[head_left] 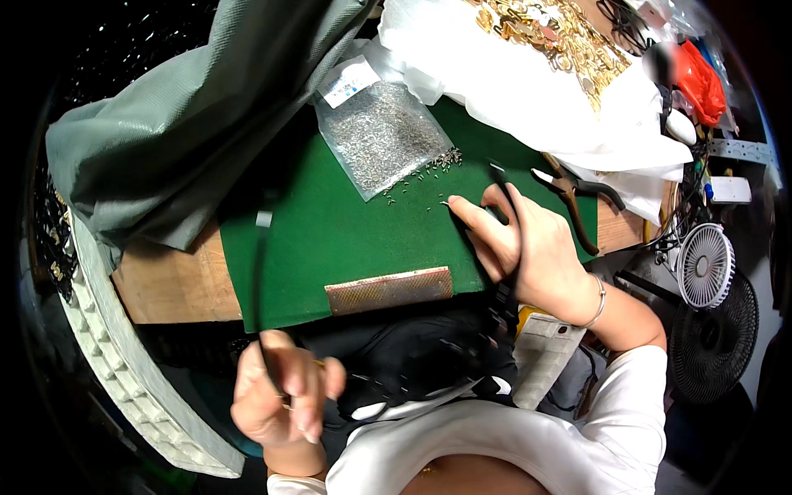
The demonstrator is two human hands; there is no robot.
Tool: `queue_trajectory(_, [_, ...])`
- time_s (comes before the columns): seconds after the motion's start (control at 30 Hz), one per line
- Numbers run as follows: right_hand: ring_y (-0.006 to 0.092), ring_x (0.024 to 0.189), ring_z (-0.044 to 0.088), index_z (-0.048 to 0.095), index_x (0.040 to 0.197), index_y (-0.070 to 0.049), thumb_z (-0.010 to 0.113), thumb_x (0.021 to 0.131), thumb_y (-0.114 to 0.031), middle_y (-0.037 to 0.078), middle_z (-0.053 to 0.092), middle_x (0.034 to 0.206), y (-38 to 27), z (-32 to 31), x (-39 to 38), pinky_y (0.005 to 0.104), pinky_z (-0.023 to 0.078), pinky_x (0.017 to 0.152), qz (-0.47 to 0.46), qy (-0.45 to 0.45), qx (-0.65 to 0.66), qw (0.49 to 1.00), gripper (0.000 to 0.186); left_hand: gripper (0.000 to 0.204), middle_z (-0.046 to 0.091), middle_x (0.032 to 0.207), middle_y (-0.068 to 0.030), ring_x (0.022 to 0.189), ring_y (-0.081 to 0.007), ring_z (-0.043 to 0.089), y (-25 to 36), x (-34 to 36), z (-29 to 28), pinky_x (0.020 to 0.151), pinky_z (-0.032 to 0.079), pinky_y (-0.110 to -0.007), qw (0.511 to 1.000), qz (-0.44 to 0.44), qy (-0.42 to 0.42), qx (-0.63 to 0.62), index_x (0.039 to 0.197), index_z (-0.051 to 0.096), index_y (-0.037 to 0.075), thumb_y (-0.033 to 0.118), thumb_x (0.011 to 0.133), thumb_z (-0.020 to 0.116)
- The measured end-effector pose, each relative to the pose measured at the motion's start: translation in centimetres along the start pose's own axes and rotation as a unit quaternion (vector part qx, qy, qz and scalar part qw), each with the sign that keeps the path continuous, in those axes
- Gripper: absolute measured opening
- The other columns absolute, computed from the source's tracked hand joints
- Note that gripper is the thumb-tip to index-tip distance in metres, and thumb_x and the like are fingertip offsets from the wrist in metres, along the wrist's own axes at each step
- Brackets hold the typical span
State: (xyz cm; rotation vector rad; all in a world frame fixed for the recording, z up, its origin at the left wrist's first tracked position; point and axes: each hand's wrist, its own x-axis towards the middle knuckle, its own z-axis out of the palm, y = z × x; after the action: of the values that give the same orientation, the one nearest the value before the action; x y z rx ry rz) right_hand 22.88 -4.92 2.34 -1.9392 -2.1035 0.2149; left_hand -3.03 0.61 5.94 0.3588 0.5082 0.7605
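Note:
My left hand [285,388] is slightly blurred below the front edge of the green mat [330,239]. Its fingers are curled, with a speck of gold colour between them; I cannot make out whether that is a held piece or a ring. Over the mat, my right hand [528,239] has its index finger stretched out, the tip at a tiny silver pin [445,203]. More pins [445,159] lie loose behind it, spilling beside a clear plastic bag [379,136] full of them. Dark, blurred straps with pale tips cross in front of both hands.
Pliers [568,188] rest open right of my right hand. A textured metal strip [389,290] lies along the mat's front edge. Gold-coloured pieces [569,41] fill a white sheet [462,74] at the back. Grey-green fabric [190,124] covers the left; fans [705,264] stand at right.

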Motion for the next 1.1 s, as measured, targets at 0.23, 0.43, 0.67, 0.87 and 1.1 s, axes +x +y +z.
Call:
queue_trajectory(0.23, [0.0211,0.061,0.052,0.056,0.104,-0.005,0.061,0.064,-0.001,0.009,0.048,0.080,0.0,-0.2,0.3,0.0307,0.044,0.053,-0.016,-0.038,0.006,0.999,0.041,0.021,0.053,0.068,-0.0071,0.043,-0.0077,0.045,-3.5,1.9,0.9,0.060,0.036,-0.026,0.980,-0.145,-0.092,-0.100,0.100,0.045,0.000,0.017,0.087,0.045])
queue_trajectory(0.43, [0.0180,0.056,0.049,0.055,0.105,-0.007,0.057,0.066,-0.006,0.008,0.047,0.081,-0.2,0.0,0.0,0.0280,0.043,0.047,-0.058,-0.051,-0.099,0.992,0.039,0.031,0.045,0.051,-0.0014,0.034,-0.0082,0.040,-3.5,2.2,1.2,0.054,0.035,-0.026,0.990,-0.138,-0.014,-0.024,0.112,0.039,-0.001,0.020,0.090,0.038])
queue_trajectory(0.67, [0.0227,0.058,0.054,0.052,0.104,-0.003,0.056,0.073,-0.004,0.010,0.049,0.081,-1.9,-1.8,1.1,0.0287,0.046,0.051,0.019,-0.138,0.140,0.980,0.031,0.031,0.044,0.055,0.0024,0.035,-0.0057,0.038,-3.6,2.6,-1.3,0.046,0.032,-0.022,0.972,-0.177,-0.061,-0.143,0.113,0.042,0.002,0.022,0.094,0.028])
queue_trajectory(0.87, [0.0160,0.092,0.057,0.046,0.104,0.004,0.039,0.086,0.006,0.012,0.057,0.100,-5.1,-3.8,2.3,0.0257,0.046,0.081,0.071,-0.264,0.762,0.587,0.020,0.033,0.048,0.056,-0.0016,0.034,-0.0058,0.039,-3.6,2.0,-0.9,0.040,0.034,-0.018,0.960,-0.195,-0.017,-0.200,0.116,0.042,-0.002,0.019,0.089,0.044])
queue_trajectory(1.1, [0.0085,0.052,0.054,0.043,0.106,0.003,0.042,0.090,-0.011,0.008,0.059,0.085,-4.8,-4.3,2.9,0.0192,0.043,0.042,0.229,-0.419,0.709,0.519,0.021,0.034,0.050,0.058,-0.0020,0.034,-0.0048,0.036,-4.1,1.8,-0.8,0.044,0.036,-0.017,0.967,-0.181,-0.013,-0.180,0.117,0.044,0.000,0.021,0.091,0.043])
